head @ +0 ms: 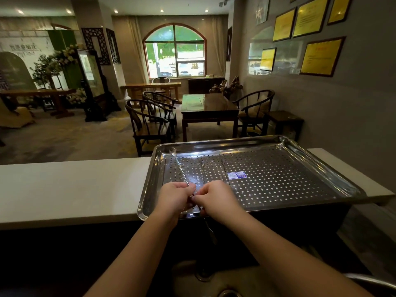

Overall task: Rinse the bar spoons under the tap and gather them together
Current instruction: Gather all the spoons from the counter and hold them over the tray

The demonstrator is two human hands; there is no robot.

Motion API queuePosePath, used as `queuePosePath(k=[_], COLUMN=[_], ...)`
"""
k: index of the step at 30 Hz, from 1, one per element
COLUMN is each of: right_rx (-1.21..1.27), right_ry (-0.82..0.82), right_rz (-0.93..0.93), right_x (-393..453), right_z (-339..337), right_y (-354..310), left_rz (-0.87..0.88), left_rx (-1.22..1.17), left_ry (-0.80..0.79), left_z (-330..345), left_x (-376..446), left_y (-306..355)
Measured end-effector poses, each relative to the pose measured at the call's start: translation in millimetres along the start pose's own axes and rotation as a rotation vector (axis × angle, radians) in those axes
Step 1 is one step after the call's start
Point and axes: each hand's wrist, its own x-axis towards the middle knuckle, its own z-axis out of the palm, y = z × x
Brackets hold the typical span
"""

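Note:
A perforated steel tray [300,146] sits on the white counter, overhanging its near edge. Three thin bar spoons lie in its left half. The leftmost twisted bar spoon [179,168] runs from its bowl at the far left corner down into my left hand [175,197], which is closed on its near end. The middle spoon [203,168] and the right spoon [224,166] lie lengthwise beside it. My right hand [216,199] pinches a spoon handle whose end [211,231] sticks out below the tray edge. Both hands touch at the tray's near rim.
A white counter [70,189] runs left and right of the tray. A sink with a drain [203,273] lies below my arms, with a curved steel rim [372,280] at bottom right. A blue sticker [236,175] marks the tray floor. Chairs and tables stand beyond.

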Motion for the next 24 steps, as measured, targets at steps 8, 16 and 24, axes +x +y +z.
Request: queuePosePath(k=[8,16,24], right_rx=[0.013,0.019,-0.241], right_ry=[0.078,0.297,0.263], right_rz=[-0.016,0.140,0.367], right_x=[3,43,75], right_z=[-18,-90,-116], right_y=[4,41,92], left_rz=[0.017,-0.010,0.076], left_rx=[0.040,0.078,0.233], left_ry=[-0.043,-0.039,-0.026], left_z=[-1,-6,4], left_x=[-5,-7,-16], left_y=[3,5,4])
